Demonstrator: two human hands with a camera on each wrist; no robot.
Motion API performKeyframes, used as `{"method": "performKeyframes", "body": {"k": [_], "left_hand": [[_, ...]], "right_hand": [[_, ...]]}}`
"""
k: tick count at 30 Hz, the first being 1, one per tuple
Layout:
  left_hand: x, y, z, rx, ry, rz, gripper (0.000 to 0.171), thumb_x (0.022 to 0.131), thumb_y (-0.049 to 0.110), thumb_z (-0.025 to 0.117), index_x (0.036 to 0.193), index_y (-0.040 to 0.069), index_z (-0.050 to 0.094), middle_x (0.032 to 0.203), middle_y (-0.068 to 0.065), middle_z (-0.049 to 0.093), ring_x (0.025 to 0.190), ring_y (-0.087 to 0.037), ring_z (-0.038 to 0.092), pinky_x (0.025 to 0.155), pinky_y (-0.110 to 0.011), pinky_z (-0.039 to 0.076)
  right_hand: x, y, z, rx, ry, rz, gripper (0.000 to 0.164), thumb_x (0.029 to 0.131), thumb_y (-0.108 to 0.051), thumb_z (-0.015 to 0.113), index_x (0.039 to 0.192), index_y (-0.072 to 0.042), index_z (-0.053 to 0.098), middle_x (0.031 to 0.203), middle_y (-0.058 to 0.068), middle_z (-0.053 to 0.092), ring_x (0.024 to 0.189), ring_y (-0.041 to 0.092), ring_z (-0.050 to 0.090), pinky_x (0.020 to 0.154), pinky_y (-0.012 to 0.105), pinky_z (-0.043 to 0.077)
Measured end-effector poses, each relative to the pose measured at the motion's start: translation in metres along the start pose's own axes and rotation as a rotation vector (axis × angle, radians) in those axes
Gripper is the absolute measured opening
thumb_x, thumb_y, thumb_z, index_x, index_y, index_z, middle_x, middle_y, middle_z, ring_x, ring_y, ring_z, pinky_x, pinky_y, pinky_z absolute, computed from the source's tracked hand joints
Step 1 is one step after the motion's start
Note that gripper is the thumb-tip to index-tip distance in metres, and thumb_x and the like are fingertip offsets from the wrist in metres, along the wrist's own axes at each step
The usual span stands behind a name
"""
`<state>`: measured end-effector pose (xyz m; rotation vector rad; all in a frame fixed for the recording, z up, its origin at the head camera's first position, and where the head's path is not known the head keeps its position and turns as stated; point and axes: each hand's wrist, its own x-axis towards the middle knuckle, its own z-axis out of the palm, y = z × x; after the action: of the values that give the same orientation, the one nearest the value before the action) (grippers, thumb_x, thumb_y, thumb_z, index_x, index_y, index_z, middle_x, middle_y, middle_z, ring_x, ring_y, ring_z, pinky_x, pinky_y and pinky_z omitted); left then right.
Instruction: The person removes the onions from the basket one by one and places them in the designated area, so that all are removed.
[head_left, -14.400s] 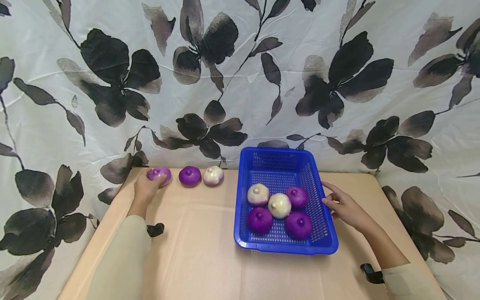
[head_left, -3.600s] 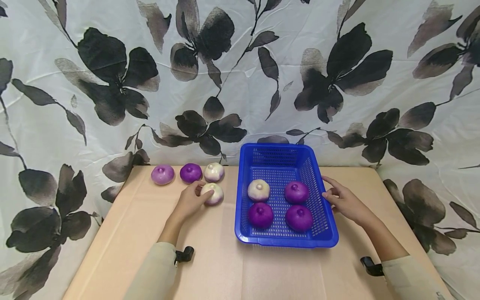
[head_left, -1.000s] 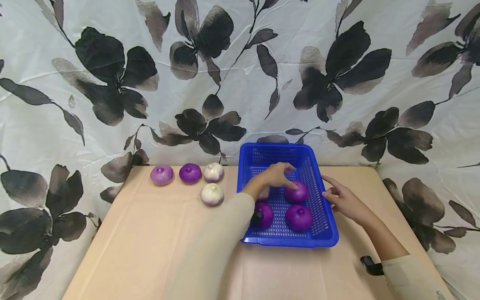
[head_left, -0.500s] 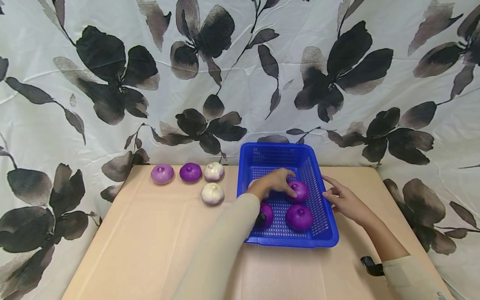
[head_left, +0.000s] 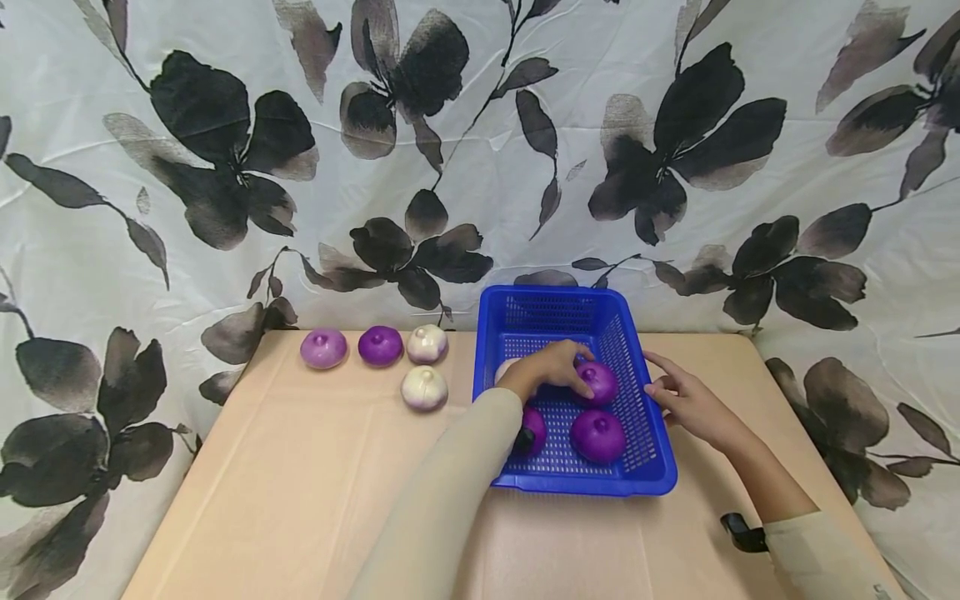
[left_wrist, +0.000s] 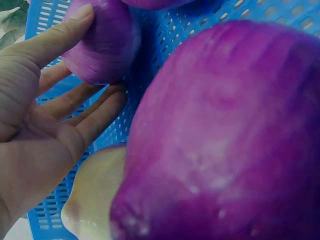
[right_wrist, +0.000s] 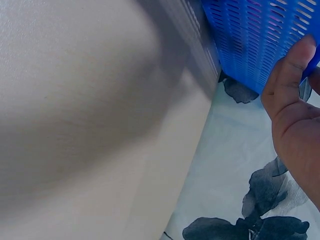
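Inside the blue plastic basket (head_left: 585, 485), my left hand (head_left: 553, 367) grips a purple onion (head_left: 602, 383) at the right, thumb on its near side. The left wrist view shows thumb and fingers around that onion (left_wrist: 107, 45). Below it in the basket sits a larger purple onion (head_left: 597, 436). Another purple onion (head_left: 536, 429) and a white onion (head_left: 505, 367) are partly hidden by my left arm. My right hand (head_left: 693, 412) holds the basket's right rim, its thumb against the outer wall (right_wrist: 250, 40).
Left of the basket, a light purple onion (head_left: 323, 348), a dark purple onion (head_left: 380, 346) and a white onion (head_left: 427, 343) stand in a row on the table (head_left: 300, 483). Another white onion (head_left: 424, 388) lies in front of them. A flowered cloth (head_left: 525, 167) hangs behind.
A white onion has gone from the basket to the table in my left hand. That hand has since returned to the basket and closed on a purple onion. My right hand stays put.
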<state>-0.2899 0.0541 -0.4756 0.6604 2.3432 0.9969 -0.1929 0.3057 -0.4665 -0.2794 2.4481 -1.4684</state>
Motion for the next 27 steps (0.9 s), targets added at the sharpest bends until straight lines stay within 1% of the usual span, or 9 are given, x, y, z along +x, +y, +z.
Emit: {"method": "performKeyframes", "body": {"k": [8,12,14,19,23,27], "left_hand": [[0.000,0.006,-0.005,0.046,0.011,0.031,0.070,0.080,0.022,0.091,0.141,0.009,0.060,0.122,-0.011,0.071,0.107,-0.018,0.066,0.099,-0.031,0.053],[-0.002,0.011,-0.011,0.058,0.021,0.042,0.070,0.080,0.022,0.091,0.142,0.010,0.060,0.121,-0.009,0.070,0.106,-0.017,0.065,0.098,-0.030,0.053],[-0.005,0.014,-0.016,0.081,0.029,0.058,0.071,0.080,0.024,0.091,0.142,0.010,0.059,0.120,-0.009,0.071,0.106,-0.016,0.065,0.097,-0.030,0.053],[-0.015,0.021,-0.032,0.128,0.053,0.110,0.073,0.081,0.027,0.090,0.144,0.009,0.057,0.125,-0.010,0.071,0.112,-0.018,0.066,0.098,-0.028,0.054],[-0.026,0.026,-0.043,0.088,0.064,0.139,0.073,0.083,0.027,0.088,0.146,0.010,0.056,0.134,-0.012,0.067,0.120,-0.022,0.064,0.100,-0.030,0.055],[-0.039,0.027,-0.052,0.079,0.085,0.174,0.074,0.084,0.030,0.087,0.147,0.013,0.054,0.138,-0.012,0.064,0.124,-0.023,0.062,0.100,-0.032,0.055]], "right_hand": [[-0.001,-0.003,0.000,0.016,-0.002,-0.002,0.066,0.109,-0.010,0.050,0.165,-0.003,0.014,0.102,0.022,0.062,0.083,0.015,0.068,0.066,0.034,0.064],[0.000,-0.004,0.000,0.012,-0.003,0.000,0.066,0.109,-0.010,0.049,0.165,-0.003,0.014,0.104,0.024,0.063,0.084,0.016,0.069,0.066,0.034,0.064],[0.000,-0.004,0.000,0.008,-0.002,0.002,0.066,0.109,-0.010,0.049,0.165,-0.003,0.014,0.105,0.024,0.063,0.084,0.016,0.069,0.067,0.034,0.064],[0.001,-0.004,-0.001,-0.002,-0.004,0.005,0.066,0.109,-0.010,0.049,0.165,-0.002,0.013,0.104,0.023,0.062,0.084,0.015,0.069,0.067,0.034,0.064],[0.001,-0.004,-0.001,0.010,-0.010,0.004,0.067,0.109,-0.010,0.049,0.164,-0.002,0.013,0.104,0.024,0.062,0.084,0.015,0.069,0.067,0.034,0.064],[0.001,-0.003,-0.001,0.012,-0.009,0.003,0.067,0.109,-0.010,0.049,0.164,-0.002,0.013,0.104,0.024,0.062,0.084,0.015,0.069,0.067,0.034,0.064]]}}
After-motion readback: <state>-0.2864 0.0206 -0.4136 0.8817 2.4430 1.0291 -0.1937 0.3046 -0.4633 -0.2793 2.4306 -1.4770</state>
